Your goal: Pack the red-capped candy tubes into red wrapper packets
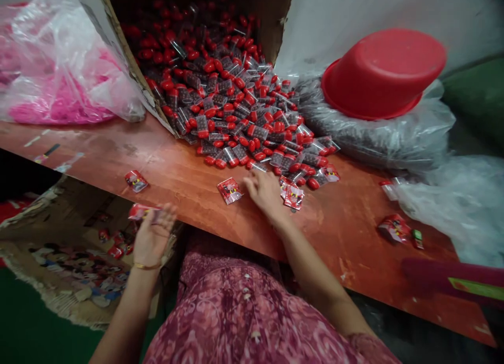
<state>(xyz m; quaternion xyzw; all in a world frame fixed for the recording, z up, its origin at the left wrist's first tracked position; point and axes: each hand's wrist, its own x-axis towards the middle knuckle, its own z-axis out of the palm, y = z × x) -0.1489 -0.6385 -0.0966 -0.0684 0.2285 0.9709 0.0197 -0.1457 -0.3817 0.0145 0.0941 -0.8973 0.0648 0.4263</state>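
Note:
My left hand [155, 234], a bangle at its wrist, is over the table's front edge above the carton. A red printed packet [142, 212] lies between its thumb and fingers, blurred by motion. At the front of a heap of small clear containers with red caps [236, 112], my right hand [264, 191] reaches in with bent fingers apart. Its fingertips are by a clear container [256, 166]; I see no firm hold on it. Flat red printed sachets [229, 190] lie left of this hand, and more sachets [293, 196] lie to its right. Another red packet [136, 180] rests farther left.
The heap spills from a tipped cardboard box [137, 64]. Below the table [189, 196], an open carton [23, 238] holds red packets and cartoon-printed pieces. Bags with pink contents [71, 64] stand left. A red tub [386, 72] sits upside down on a filled plastic bag [354, 138] at right.

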